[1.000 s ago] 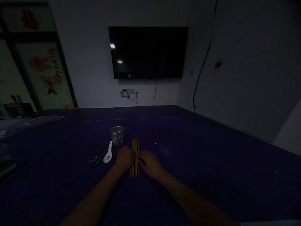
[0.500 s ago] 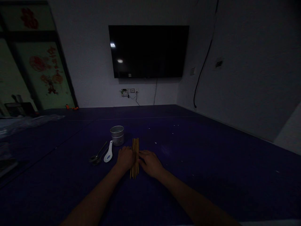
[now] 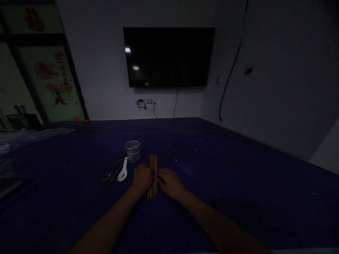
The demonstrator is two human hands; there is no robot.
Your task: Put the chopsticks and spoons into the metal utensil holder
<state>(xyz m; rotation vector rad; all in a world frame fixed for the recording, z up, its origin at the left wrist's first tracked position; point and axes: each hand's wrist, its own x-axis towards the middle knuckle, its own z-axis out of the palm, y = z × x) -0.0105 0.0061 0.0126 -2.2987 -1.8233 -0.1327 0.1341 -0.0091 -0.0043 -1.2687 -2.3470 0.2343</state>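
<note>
Several wooden chopsticks [image 3: 153, 191] lie side by side on the dark blue surface, pointing away from me. My left hand [image 3: 143, 177] is curled against their left side, its fingertips hidden, and it grips the bundle. From the right, my right hand [image 3: 170, 182] touches the chopsticks with its fingertips, fingers stretched out and thumb apart. Beyond my left hand stands a metal cup [image 3: 133, 153] with a wide rim. A white ceramic soup spoon [image 3: 123, 174] with a blue mark leans its handle toward the cup. Left of it lie metal spoons [image 3: 108, 177], dim and overlapping.
The blue surface [image 3: 225, 169] reaches to the walls, with small white scraps [image 3: 176, 160] on it. Crumpled clear plastic [image 3: 55, 132] lies at the left. Orange objects [image 3: 76, 119] sit near the door. A television [image 3: 169, 56] hangs above sockets and cables.
The view has shifted very slightly. Both hands stay at the chopsticks, whose near ends look a little more even; the cup and spoons have not moved.
</note>
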